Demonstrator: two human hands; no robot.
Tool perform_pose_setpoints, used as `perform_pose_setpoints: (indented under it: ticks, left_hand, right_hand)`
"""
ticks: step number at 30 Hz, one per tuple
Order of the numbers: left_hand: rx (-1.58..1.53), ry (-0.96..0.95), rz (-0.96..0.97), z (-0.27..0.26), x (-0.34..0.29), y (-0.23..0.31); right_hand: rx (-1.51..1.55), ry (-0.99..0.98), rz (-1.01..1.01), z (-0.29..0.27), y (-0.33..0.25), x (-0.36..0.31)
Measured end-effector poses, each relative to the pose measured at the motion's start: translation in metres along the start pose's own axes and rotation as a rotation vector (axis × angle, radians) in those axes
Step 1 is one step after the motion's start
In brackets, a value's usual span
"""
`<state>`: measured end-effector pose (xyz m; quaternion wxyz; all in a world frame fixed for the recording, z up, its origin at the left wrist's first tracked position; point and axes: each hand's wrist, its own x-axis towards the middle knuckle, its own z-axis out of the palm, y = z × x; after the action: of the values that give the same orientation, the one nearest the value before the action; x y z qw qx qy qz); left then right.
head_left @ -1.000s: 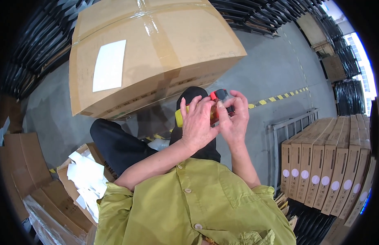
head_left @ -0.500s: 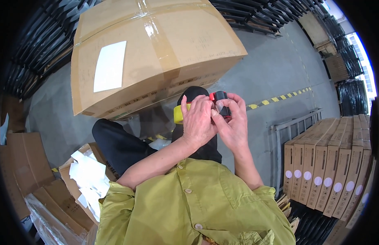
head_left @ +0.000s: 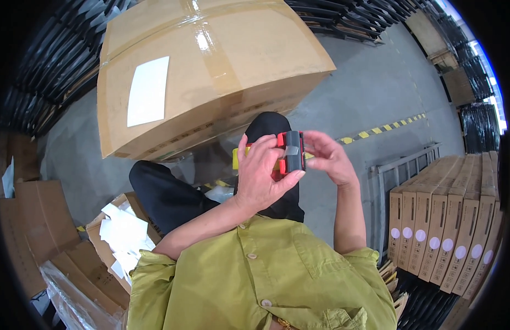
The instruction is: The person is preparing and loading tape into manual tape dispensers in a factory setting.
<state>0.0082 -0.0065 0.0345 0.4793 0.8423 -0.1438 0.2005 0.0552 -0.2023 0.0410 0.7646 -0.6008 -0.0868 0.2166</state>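
My left hand is wrapped around a red and black tape dispenser above my knees. A yellow part, perhaps the tape roll, shows on the far side of that hand. The dispenser's dark roller end faces right, with a shiny patch of tape across it. Just right of it my right hand is held with fingers apart, slightly blurred, its fingertips close to the toothed edge. A large taped carton stands in front of me, with a white sheet lying on its top.
On the left, an open carton holds white paper scraps, beside other brown boxes. Flat cartons stand in a row at the right by a grey metal frame. Yellow-black tape marks the floor. Black racks line the back.
My right hand has come off the dispenser and moved right, its fingers spreading. The dispenser's roller end has turned more into view, still held by my left hand.
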Motion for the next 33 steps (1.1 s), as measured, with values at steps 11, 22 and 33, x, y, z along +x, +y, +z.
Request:
perform_pose_setpoints:
  ticks: [11,22,33]
  left_hand:
    - [-0.159,0.018,0.062,-0.019,0.000,-0.012]
    - [-0.677,0.009,-0.358,-0.075,0.024,-0.009]
    - [-0.620,-0.022,-0.535,-0.105,0.037,-0.003]
  right_hand:
    - [-0.246,-0.572,0.329,0.025,0.008,0.051]
    - [0.105,-0.331,0.120,0.043,0.021,0.023]
    - [-0.146,-0.336,0.062,0.069,0.008,0.023]
